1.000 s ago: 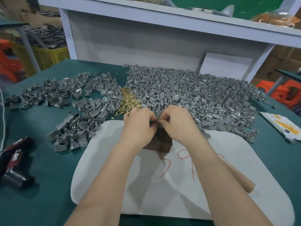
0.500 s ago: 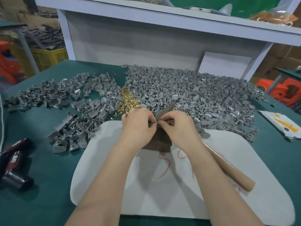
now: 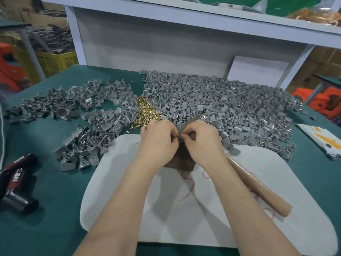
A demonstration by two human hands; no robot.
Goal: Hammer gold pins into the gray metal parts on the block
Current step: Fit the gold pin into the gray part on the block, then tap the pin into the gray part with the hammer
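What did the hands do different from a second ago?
The gray part held between the left hand and right hand has tipped up; its flat end now pokes out above them. The right forearm swung slightly inward, uncovering more of the hammer handle. Both hands stayed over the block; the gold pins and gray piles did not move.

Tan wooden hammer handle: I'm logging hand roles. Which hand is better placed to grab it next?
Right. The tan wooden hammer handle lies on the white mat beside the right hand; the left hand is across the brown block. Both pinch the gray metal part.
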